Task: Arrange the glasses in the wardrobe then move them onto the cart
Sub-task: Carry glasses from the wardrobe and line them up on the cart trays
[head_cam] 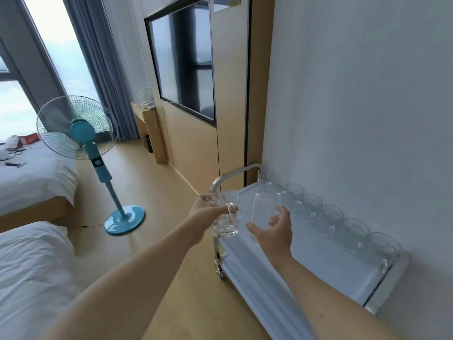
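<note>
Left hand [208, 212] gripping a clear glass mug [226, 217] beside the near left corner of the cart [318, 263]. Right hand [277, 231] curled around a tall clear glass [263, 209], above the cart's top shelf. Row of glass mugs [331, 217] lined along the wall edge. Blue standing fan [81, 133] well apart, left.

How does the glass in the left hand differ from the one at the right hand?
The mug in the left hand has a handle and thick walls; the tumbler at the right hand is plain and handleless. The mug is gripped at the cart's left edge; the tumbler sits over the cart top, with the right hand's fingers spread around it. The tumbler looks taller and tilted. Both are clear glass and look empty.
</note>
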